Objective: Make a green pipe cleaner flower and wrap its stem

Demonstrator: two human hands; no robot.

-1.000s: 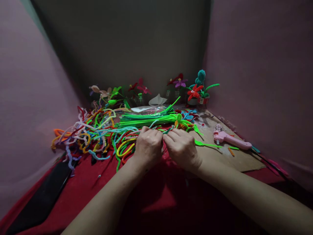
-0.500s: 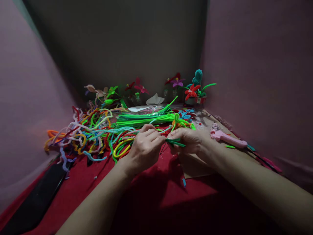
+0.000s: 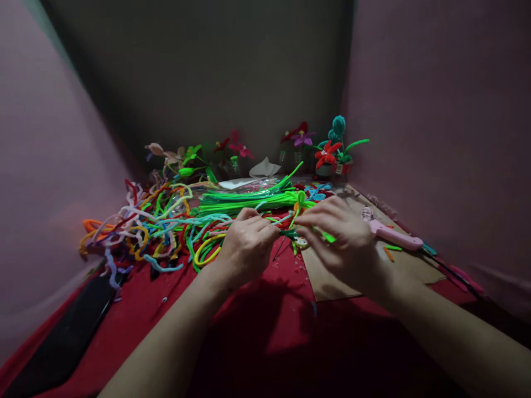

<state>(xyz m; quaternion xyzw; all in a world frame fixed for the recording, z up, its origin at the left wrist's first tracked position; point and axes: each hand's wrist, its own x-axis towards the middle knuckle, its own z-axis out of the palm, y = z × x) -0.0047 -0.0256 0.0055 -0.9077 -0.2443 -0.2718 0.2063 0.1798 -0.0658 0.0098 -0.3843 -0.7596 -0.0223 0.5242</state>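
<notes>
My left hand [image 3: 251, 246] is closed in a pinch on a dark green pipe cleaner piece [image 3: 289, 233], which sticks out to the right of the fingertips. Just right of it, my right hand [image 3: 336, 232] has its fingers curved and apart, slightly blurred; no object shows between them. Near its fingertips are a small pale round item [image 3: 301, 242] and a bright green piece [image 3: 328, 236]. Behind both hands lies a bundle of bright green pipe cleaners [image 3: 244, 203].
Tangled coloured pipe cleaners [image 3: 141, 226] spread at the left, above a black flat object [image 3: 66, 337]. Brown cardboard [image 3: 332, 282] and a pink glue gun [image 3: 396, 235] lie right. Fuzzy flowers [image 3: 327, 153] stand at the back on the red cloth [image 3: 153, 342].
My right hand has come off the dark green piece and moved slightly right and up, its fingers opening. My left hand has kept its pinch, almost unmoved. More cardboard shows.
</notes>
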